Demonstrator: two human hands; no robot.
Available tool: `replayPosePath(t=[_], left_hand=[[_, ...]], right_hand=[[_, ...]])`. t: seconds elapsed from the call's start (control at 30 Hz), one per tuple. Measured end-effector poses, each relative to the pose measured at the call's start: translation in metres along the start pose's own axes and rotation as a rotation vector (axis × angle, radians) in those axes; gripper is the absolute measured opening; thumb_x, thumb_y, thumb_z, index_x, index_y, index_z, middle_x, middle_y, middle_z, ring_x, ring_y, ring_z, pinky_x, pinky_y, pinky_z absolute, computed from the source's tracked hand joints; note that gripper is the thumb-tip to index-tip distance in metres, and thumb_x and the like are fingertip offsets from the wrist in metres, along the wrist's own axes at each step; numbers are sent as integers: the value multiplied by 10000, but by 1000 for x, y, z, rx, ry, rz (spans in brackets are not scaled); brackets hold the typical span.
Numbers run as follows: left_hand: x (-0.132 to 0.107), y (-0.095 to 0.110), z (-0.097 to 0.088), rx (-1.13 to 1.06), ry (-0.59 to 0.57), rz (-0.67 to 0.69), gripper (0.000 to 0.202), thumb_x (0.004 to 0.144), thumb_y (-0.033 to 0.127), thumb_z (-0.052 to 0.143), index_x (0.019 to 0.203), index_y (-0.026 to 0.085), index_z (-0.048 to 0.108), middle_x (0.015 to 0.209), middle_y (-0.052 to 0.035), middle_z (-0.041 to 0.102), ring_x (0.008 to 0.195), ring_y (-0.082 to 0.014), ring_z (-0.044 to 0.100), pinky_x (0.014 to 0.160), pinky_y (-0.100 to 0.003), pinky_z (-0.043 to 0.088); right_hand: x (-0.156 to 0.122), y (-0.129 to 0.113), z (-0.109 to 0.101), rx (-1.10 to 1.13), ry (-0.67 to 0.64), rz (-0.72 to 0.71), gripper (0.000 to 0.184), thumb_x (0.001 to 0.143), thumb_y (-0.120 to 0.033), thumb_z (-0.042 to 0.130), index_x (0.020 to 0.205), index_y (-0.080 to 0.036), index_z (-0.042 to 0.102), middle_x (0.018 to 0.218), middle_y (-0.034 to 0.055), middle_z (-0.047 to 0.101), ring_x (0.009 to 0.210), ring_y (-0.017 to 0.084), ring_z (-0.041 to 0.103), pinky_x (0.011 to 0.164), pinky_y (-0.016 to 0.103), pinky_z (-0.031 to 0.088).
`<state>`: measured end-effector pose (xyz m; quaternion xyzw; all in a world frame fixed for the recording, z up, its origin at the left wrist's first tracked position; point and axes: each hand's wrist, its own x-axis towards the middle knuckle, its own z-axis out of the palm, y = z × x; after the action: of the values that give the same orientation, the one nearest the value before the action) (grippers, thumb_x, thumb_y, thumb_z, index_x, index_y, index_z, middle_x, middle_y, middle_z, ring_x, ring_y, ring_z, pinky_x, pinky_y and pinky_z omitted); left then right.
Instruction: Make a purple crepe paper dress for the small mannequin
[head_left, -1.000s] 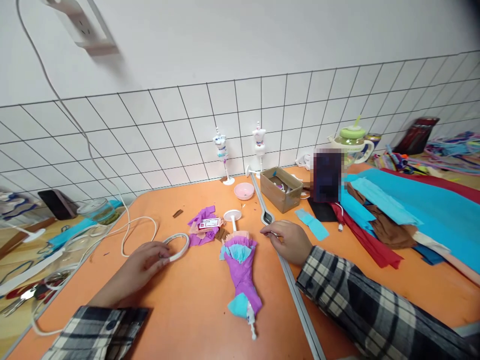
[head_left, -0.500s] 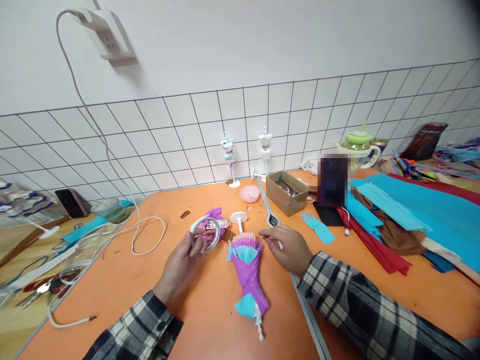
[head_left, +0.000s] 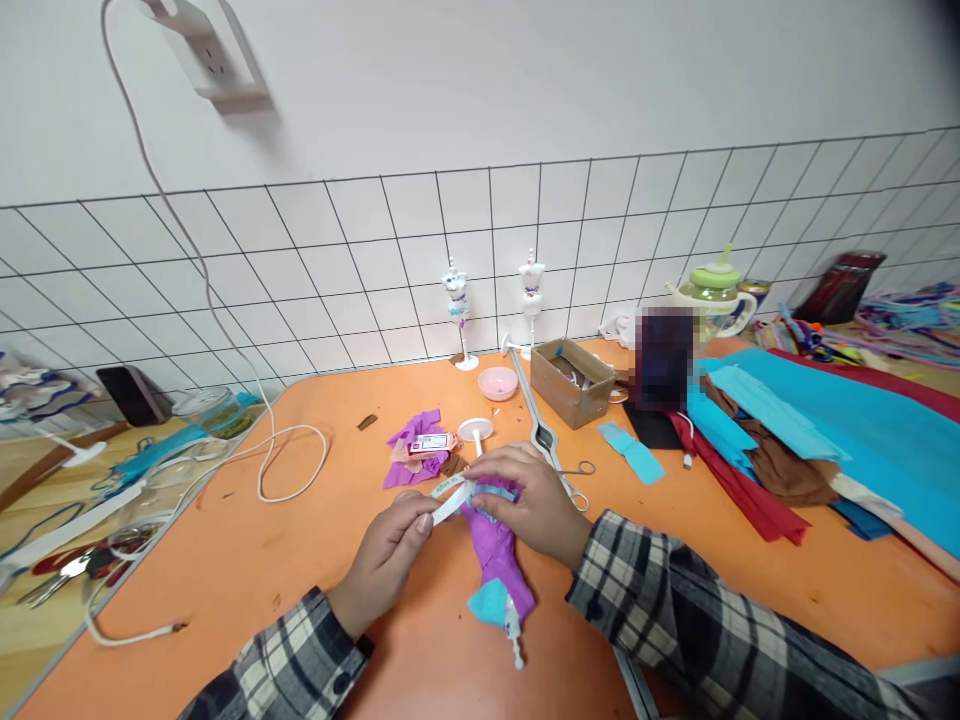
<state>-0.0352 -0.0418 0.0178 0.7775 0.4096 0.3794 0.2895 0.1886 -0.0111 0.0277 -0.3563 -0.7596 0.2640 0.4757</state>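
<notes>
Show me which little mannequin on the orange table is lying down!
The purple-dressed mannequin: it lies on the orange table, while the two white mannequins near the tiled wall stand upright on their bases.

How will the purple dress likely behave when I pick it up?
The dress may crumple easily, as its layers look thin and creased. It probably will not sag, because a stiff-looking white stand shows at both ends. The round base may hinder rolling.
</notes>
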Motion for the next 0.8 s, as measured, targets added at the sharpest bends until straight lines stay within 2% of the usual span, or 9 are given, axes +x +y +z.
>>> replayPosePath(t=[0.13,0.27,0.37,0.5,0.57,0.63,0.7,0.8], left_hand=[[4,1,0,122,-34,117,397,979,459,417,846,192,678,669,-26,586,659,-180,519,649,-286,386],[2,3,3,305,14,173,223,940,300,532,814,200,687,595,6,596,579,-149,513,637,-279,365],[0,5,5,438,71,223,174,895,292,608,773,204,697,537,24,585,519,-140,491,633,-291,352],[-1,10,8,540,142,196,119,869,325,661,839,242,741,574,23,651,532,-151,539,673,-313,373],[-2,12,10,526,138,182,128,884,293,634,829,234,734,602,18,669,561,-152,565,736,-331,397],[-2,15,12,483,117,160,161,895,277,605,795,212,713,620,8,666,590,-155,575,727,-322,408],[-4,16,13,447,106,143,205,900,280,584,743,198,687,600,-1,635,596,-160,561,649,-294,396],[-6,18,12,434,87,161,254,893,277,574,665,191,647,546,-1,568,567,-159,514,594,-279,368]], right_hand=[[-5,2,-2,45,-2,63,78,769,-212,776,809,-248,720,1044,18,720,1029,205,610,935,379,438],[-11,-3,-7,-39,-28,-5,60,800,-193,738,784,-229,694,1043,21,703,1018,203,588,917,379,428],[-16,-9,-6,-70,-37,-66,61,829,-184,699,790,-203,656,988,28,684,975,197,578,870,363,430],[-21,-14,-2,-119,-64,-124,52,845,-156,660,843,-191,622,948,33,657,969,201,557,851,348,423],[-23,-15,0,-156,-71,-143,52,851,-154,645,853,-189,606,940,36,648,976,206,542,854,347,416],[-26,-15,1,-207,-70,-164,44,877,-160,602,846,-185,584,916,38,641,940,203,532,836,346,409],[-29,-14,4,-296,-64,-242,73,908,-158,536,848,-182,570,921,43,647,885,197,522,799,352,394],[-32,-12,7,-452,-45,-458,129,933,-141,466,872,-180,572,963,49,667,838,187,508,762,358,373]])
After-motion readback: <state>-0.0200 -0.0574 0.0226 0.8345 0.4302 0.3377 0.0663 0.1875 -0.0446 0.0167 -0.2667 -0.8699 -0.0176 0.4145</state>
